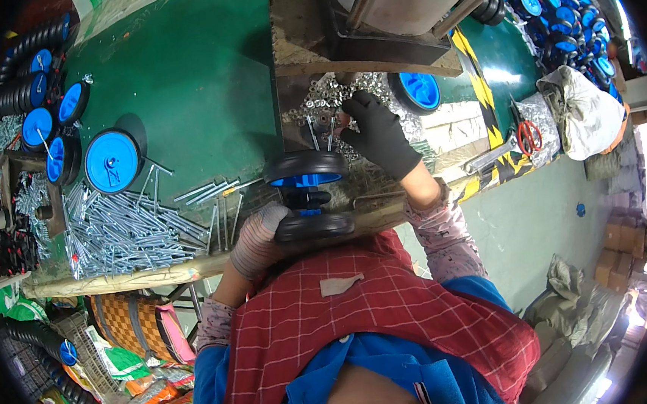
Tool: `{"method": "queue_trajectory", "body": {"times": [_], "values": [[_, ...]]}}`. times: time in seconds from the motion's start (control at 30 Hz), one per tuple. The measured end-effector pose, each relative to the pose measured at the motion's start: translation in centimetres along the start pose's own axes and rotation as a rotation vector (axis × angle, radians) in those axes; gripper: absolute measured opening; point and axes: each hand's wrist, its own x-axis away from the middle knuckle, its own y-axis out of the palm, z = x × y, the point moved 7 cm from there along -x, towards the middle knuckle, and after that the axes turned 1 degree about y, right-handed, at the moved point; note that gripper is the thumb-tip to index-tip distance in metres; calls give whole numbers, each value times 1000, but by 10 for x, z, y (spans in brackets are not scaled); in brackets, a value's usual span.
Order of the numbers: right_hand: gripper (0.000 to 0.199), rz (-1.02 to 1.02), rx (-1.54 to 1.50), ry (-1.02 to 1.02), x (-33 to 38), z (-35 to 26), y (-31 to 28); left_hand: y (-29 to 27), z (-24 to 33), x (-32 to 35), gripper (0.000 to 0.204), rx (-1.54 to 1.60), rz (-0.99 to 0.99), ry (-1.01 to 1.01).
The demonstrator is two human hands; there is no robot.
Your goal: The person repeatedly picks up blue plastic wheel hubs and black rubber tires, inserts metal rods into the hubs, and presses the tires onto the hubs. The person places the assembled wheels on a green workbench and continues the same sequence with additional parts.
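Note:
My left hand (pixel 260 241), in a striped glove, is closed on a pair of black wheels (pixel 314 228) with blue hubs, held at the bench's front edge. The wheels stand one behind the other, a dark piece between them. Two bolts (pixel 321 135) point away from the far wheel. My right hand (pixel 381 138), in a black glove, reaches over a pile of small metal nuts (pixel 341 88). Its thumb and forefinger are apart near the bolt ends, with nothing visible between them.
Loose long bolts (pixel 124 231) cover the bench's left front. A blue-hubbed wheel (pixel 112 162) lies behind them, with more wheels (pixel 30 96) at far left. A metal machine (pixel 392 14) stands at the back. Red-handled scissors (pixel 529 137) and a white sack (pixel 581 109) lie right.

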Motion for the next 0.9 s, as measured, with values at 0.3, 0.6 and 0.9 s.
{"method": "queue_trajectory", "body": {"times": [0.3, 0.6, 0.9], "values": [[27, 56, 48, -95, -8, -9, 16, 6, -18, -2, 58, 435, -26, -275], [23, 35, -37, -23, 14, 1, -8, 11, 3, -3, 40, 461, 7, -204], [55, -90, -797, 182, 51, 17, 42, -27, 16, -28, 59, -277, 218, 73]]}}
